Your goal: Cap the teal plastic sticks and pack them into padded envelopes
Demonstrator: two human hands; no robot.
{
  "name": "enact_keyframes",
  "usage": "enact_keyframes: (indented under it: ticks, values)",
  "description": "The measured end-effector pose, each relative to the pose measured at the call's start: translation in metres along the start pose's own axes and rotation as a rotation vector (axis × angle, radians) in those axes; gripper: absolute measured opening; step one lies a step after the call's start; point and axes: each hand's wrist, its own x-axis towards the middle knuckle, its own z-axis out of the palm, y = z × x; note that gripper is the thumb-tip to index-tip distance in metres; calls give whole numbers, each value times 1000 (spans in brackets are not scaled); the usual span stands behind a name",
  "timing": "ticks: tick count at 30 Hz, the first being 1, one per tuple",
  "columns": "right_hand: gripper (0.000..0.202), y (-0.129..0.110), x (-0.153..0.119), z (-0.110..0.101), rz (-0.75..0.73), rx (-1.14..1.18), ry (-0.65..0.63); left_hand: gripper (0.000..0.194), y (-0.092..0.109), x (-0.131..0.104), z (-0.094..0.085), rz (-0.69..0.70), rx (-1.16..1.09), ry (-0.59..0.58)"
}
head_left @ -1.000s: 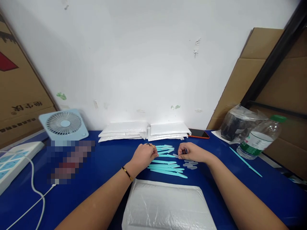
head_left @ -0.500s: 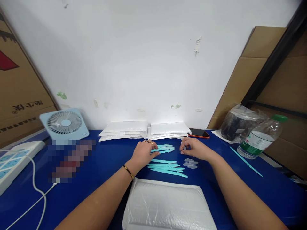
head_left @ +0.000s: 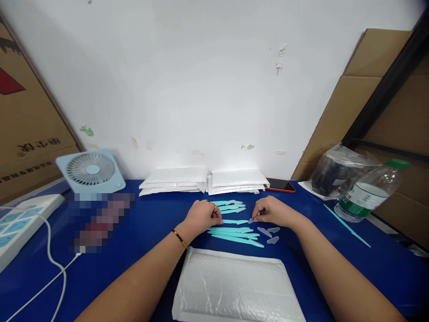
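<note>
My left hand (head_left: 203,217) is closed on the handle end of a turquoise eyebrow razor (head_left: 236,222). My right hand (head_left: 271,211) pinches a small clear blade cap (head_left: 250,220) at the razor's blade end; whether the cap is around the blade or only touching it I cannot tell. Nearer to me lies a group of turquoise razors (head_left: 234,236), blade ends to the right. Several more razors (head_left: 231,206) rest just beyond my left fingers. Loose clear caps (head_left: 273,240) lie below my right hand. A white bubble mailer (head_left: 237,286) is flat in front of me.
Stacked white mailers (head_left: 174,181) and a phone (head_left: 281,185) lie along the wall. To the left are a blue fan (head_left: 92,170), a power strip (head_left: 30,219) and a white cable (head_left: 50,250). A bottle (head_left: 368,194), a bagged dark object (head_left: 330,174) and another razor (head_left: 346,226) are at right.
My left hand has come slightly nearer, holding one razor apart from the others. My right hand has brought a clear cap to its blade end. The loose caps have shifted and spread.
</note>
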Motion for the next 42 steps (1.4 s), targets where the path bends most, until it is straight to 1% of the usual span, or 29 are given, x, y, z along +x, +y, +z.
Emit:
enact_keyframes:
  ticks: [5,8,11,13,16,17,18,21,23,25,28,30,34,36,37,39,41,42]
  values:
    - [18,-3,6,10,-47,46,40,14,-2,1,3,4,-10,19]
    - [17,-6,14,19,-74,25,89,13,-4,5,7,-21,-38,13]
    - [18,-11,21,24,-87,2,137,14,-5,10,9,-47,-23,34]
    - [17,-10,21,20,-101,0,157,16,-3,11,7,-39,9,61]
    - [19,3,12,3,-45,-14,271,21,2,5,1,-26,25,113]
    - [20,9,7,-4,-8,-26,310,24,4,2,-2,-18,5,100]
    - [21,16,3,-10,24,-39,324,28,6,-2,-4,-1,-27,64]
    - [22,32,-6,-21,21,-84,238,35,11,-10,-7,84,-98,-76]
    - [22,36,-6,-20,-12,-102,167,31,13,-12,-5,106,-95,-105]
    - [19,36,-2,-15,-7,-92,115,20,14,-11,-2,94,-87,-108]
    - [13,33,4,-8,44,-108,86,17,12,-9,0,80,-97,-106]
    - [12,31,6,-4,76,-154,107,18,10,-9,0,66,-114,-83]
    - [23,30,8,1,104,-201,185,21,7,-9,-2,20,-225,10]
    - [21,29,9,3,85,-138,257,22,6,-9,-2,-4,-341,37]
    - [17,29,9,3,88,-51,304,22,5,-9,-2,-13,-403,37]
    - [11,25,9,2,123,229,415,21,5,-8,-2,-28,-498,25]
    - [17,18,8,0,143,527,524,21,4,-8,-2,-34,-533,27]
    - [21,14,7,-2,136,640,560,22,4,-7,-2,-33,-536,32]
